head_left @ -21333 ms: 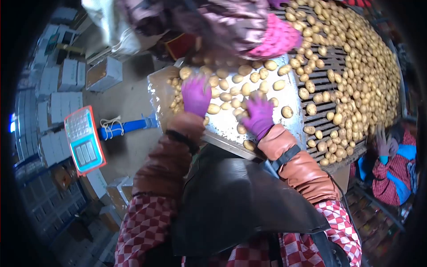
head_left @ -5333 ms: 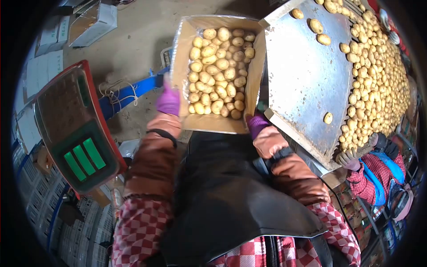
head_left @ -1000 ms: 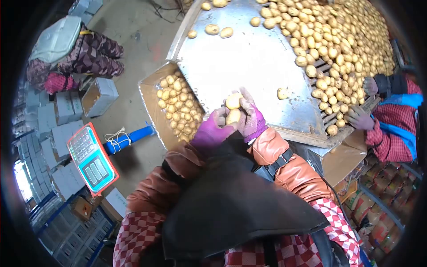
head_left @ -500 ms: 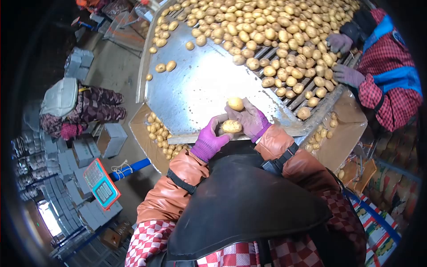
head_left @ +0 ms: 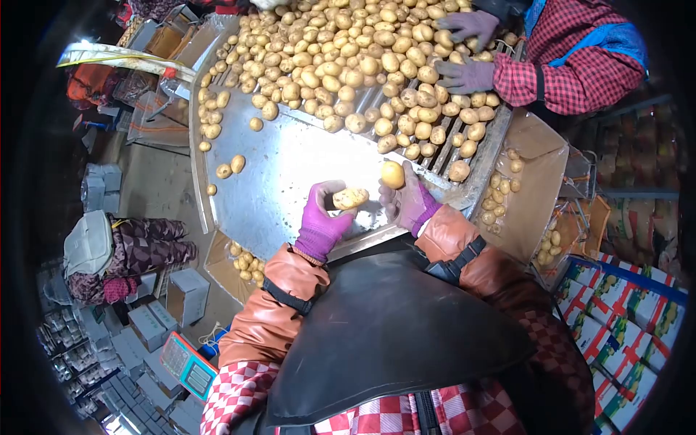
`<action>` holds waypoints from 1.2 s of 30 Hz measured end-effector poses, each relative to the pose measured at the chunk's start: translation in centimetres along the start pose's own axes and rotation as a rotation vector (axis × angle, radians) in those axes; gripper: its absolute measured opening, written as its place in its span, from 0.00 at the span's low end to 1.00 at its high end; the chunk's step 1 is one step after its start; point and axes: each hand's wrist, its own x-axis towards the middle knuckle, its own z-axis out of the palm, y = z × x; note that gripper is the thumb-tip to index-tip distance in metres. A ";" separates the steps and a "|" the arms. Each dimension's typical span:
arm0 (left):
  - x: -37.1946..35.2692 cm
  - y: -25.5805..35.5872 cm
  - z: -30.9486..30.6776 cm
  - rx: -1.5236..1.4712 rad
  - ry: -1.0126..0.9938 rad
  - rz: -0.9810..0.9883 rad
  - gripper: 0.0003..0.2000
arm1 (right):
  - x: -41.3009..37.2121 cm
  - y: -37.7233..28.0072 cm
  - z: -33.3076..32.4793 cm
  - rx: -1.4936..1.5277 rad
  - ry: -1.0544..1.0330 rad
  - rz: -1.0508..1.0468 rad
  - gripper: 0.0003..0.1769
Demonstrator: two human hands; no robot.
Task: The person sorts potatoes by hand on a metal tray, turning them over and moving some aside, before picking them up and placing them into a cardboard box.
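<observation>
My left hand (head_left: 324, 217), in a purple glove, is closed around a pale oblong potato (head_left: 351, 199) with darker marks on its skin. A rounder yellow potato (head_left: 392, 175) is gripped in my right hand (head_left: 408, 201), whose glove is purple with a greyish palm. Both hands are above the near edge of a shiny metal tray (head_left: 254, 163), a short gap between them. Beyond them, many potatoes (head_left: 348, 61) are heaped on a slatted rack (head_left: 448, 145), and a few lie loose on the tray's left part.
Across the rack at the right, a co-worker's gloved hands (head_left: 467, 76) touch the potatoes. Cardboard boxes (head_left: 533, 163) with potatoes stand below both tray sides. A scale display (head_left: 190, 366) is at lower left. Another person (head_left: 119, 254) bends near grey cartons (head_left: 187, 296).
My hands have moved apart, each keeping its potato. The view has shifted, bringing the tray leftward and upward. The co-worker's hands now reach farther over the heap.
</observation>
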 end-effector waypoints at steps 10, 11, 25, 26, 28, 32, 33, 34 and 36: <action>1.8 -2.5 -2.9 -0.239 -0.104 -0.038 0.29 | -5.9 -2.7 -1.6 0.112 -0.057 -0.331 0.24; 2.3 -4.3 -3.4 -0.168 -0.105 -0.026 0.29 | -8.6 -4.2 -3.0 0.080 -0.002 -0.529 0.22; 6.9 -3.3 6.8 -0.190 -0.318 -0.056 0.29 | -47.3 -18.9 -24.9 -1.028 1.837 -1.963 0.21; 6.8 -2.7 7.6 -0.168 -0.311 -0.065 0.29 | -44.2 -19.7 -31.1 -1.093 1.978 -1.548 0.22; 7.3 -2.3 9.5 -0.170 -0.339 -0.034 0.30 | -36.7 -18.4 -39.0 -1.163 1.969 -1.051 0.25; 6.6 3.2 13.7 -0.166 -0.349 0.001 0.33 | -19.7 -10.2 -33.1 -0.241 0.681 -1.216 0.18; 6.4 4.5 15.2 -0.168 -0.345 0.024 0.34 | -17.7 -9.4 -28.9 -0.390 0.540 -1.167 0.21; 6.3 5.6 16.7 -0.180 -0.356 0.055 0.36 | -15.6 -8.6 -24.7 -0.534 0.395 -1.119 0.25; 6.1 7.6 19.2 -0.262 -0.329 0.099 0.41 | -16.3 -9.4 -16.3 -0.647 -0.064 -0.969 0.38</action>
